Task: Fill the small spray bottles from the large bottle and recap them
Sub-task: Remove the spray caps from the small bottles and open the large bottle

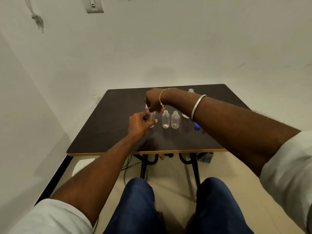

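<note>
Well off table (101, 135) edges, left hand's (139, 123) bottle (153, 116).

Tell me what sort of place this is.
Likely a plain room at home or in a small office: bare white wall with a switch plate, a small dark table on metal legs, and loose cables on the pale floor beneath.

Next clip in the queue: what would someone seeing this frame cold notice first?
Two hands meet over the dark brown table: the left hand grips a small clear plastic bottle while the right hand, reaching across from the right, seems to pinch its top. Just to their right stand two uncapped small clear bottles, and a small blue cap peeks out beside the right forearm.
</note>
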